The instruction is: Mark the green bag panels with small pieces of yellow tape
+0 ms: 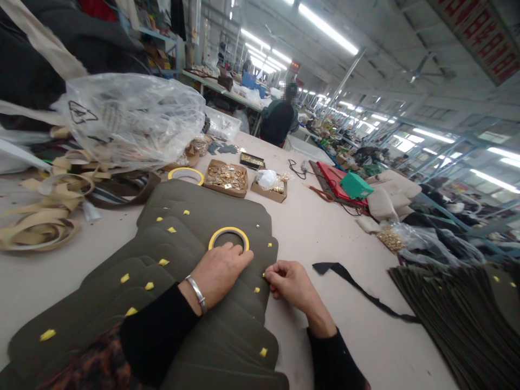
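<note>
Overlapping dark olive fabric pieces (203, 211) spread across the table, dotted with small yellow tape bits (163, 262). My left hand (222, 271), with a silver bracelet at the wrist, has its fingers curled round the near side of a yellow tape roll (228, 229) on the fabric. At the right edge of the pieces, my right hand (289, 281) pinches a tiny yellow bit (264, 275) between thumb and forefinger. The fingertips of my left hand are partly hidden.
Behind the fabric are another tape roll (186, 170), a box of gold metal parts (226, 177) and a smaller box (268, 187). Left are beige straps (44, 227) and a plastic bag (134, 116). Right lie a black strip (357, 287) and stacked olive pieces (459, 309). A person (280, 119) is farther back.
</note>
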A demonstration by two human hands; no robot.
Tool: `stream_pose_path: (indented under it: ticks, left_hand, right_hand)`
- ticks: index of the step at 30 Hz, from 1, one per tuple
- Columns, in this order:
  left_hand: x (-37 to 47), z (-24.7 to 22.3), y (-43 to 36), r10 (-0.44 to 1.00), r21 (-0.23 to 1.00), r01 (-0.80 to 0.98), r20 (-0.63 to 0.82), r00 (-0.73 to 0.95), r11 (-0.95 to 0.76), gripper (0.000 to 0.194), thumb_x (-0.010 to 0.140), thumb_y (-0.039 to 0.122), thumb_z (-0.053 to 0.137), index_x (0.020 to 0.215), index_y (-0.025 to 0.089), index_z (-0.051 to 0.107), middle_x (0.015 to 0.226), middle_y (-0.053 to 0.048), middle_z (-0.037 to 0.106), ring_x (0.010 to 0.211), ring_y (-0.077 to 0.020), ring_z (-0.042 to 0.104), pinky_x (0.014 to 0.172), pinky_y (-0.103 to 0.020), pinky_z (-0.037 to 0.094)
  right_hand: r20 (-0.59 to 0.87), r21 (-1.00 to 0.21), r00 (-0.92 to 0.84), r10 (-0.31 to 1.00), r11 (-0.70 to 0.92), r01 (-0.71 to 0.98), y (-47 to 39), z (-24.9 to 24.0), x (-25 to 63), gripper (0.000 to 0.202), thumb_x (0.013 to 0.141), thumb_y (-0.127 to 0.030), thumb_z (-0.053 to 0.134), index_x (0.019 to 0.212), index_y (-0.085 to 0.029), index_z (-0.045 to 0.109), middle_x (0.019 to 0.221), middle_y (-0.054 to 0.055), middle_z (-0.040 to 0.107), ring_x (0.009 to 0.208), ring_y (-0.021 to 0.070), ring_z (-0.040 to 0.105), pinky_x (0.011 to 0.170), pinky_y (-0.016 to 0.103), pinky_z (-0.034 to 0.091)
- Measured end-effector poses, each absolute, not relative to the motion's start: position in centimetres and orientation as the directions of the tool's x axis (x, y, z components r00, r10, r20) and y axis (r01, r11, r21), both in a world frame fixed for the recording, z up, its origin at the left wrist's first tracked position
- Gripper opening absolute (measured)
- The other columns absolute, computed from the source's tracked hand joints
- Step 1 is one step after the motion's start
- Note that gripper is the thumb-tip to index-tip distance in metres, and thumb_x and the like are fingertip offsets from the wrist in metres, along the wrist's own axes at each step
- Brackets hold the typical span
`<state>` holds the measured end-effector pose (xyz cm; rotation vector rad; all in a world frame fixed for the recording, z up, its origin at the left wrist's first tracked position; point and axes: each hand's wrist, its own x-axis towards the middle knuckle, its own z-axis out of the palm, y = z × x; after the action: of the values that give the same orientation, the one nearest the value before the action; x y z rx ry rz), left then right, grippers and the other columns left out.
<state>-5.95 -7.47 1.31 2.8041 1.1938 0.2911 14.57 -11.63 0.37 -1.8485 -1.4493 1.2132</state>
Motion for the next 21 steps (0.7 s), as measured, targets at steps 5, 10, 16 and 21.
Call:
stream_pose_path:
  ticks: [5,10,16,21]
  left_hand:
    - [-5.9,1.2,-7.5,0.707,0.144,0.693,0.126,0.695,-0.707,0.012,0.093,0.018,0.044,0.092,0.021,0.056,0.086,-0.004,0.062,0.081,-0.0216,0.054,0.065,-0.032,0.041]
    - [-5.9,1.6,-7.4,0.698,0.151,0.683,0.102,0.709,-0.715,0.013,0.093,0.017,0.044,0.093,0.021,0.057,0.088,-0.005,0.062,0.082,-0.0221,0.054,0.068,-0.033,0.041]
    - [-6.2,2.1,-7.1,0.687,0.197,0.662,0.107,0.719,-0.723,0.017,0.095,0.021,0.04,0.092,0.019,0.056,0.088,-0.006,0.061,0.082,-0.0215,0.053,0.072,-0.034,0.042]
    - [-6.5,2.2,-6.8,0.665,0.276,0.616,0.145,0.733,-0.738,0.016,0.094,0.02,0.04,0.09,0.019,0.055,0.089,-0.005,0.061,0.085,-0.0211,0.053,0.075,-0.034,0.041]
  right_hand:
    - [-0.182,-0.675,0.004,0.983,-0.128,0.726,-11.7,1.2,13.7,0.015,0.073,-0.015,0.051,0.067,-0.016,0.064,0.057,-0.001,0.062,0.051,0.0107,0.055,0.05,0.02,0.039]
    - [-0.087,-0.534,-0.016,0.996,-0.033,0.845,-11.6,1.2,13.9,0.014,0.077,-0.018,0.058,0.087,-0.018,0.068,0.061,-0.001,0.065,0.058,0.0146,0.059,0.058,0.024,0.04]
    - [0.126,-0.538,-0.131,0.983,0.178,0.824,-12.9,0.9,15.3,0.012,0.087,-0.022,0.055,0.094,-0.02,0.064,0.073,0.001,0.066,0.066,0.0146,0.06,0.065,0.025,0.044]
    - [0.122,-0.458,-0.293,0.948,0.316,0.831,-13.3,0.6,14.8,0.019,0.091,-0.018,0.049,0.091,-0.019,0.068,0.084,0.005,0.066,0.077,0.0156,0.062,0.073,0.025,0.046]
